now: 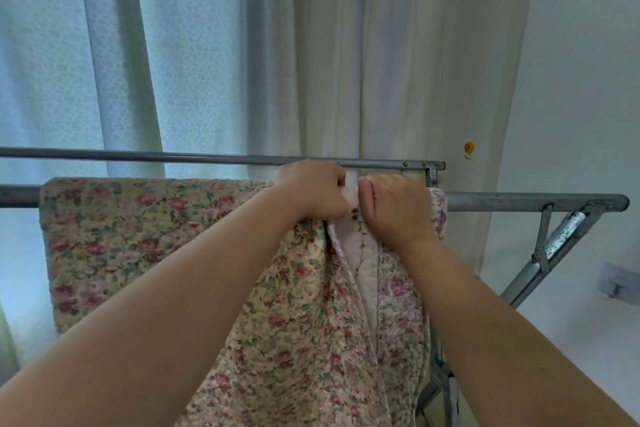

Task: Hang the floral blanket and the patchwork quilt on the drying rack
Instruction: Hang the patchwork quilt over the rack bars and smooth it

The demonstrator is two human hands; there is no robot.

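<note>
A floral blanket (138,229) with red roses on cream hangs over the near bar of the metal drying rack (519,202). To its right a second floral piece with a white embroidered panel, the patchwork quilt (391,305), hangs bunched from the same bar. My left hand (311,191) and my right hand (394,208) grip the quilt's top edge side by side at the bar, knuckles toward me. The white panel (365,260) shows between them.
A second, thinner rack bar (173,157) runs behind the near one. Pale curtains (346,62) and a lit window fill the background. A white wall with a small yellow hook (469,147) stands right, and the rack's slanted leg (540,270) descends there.
</note>
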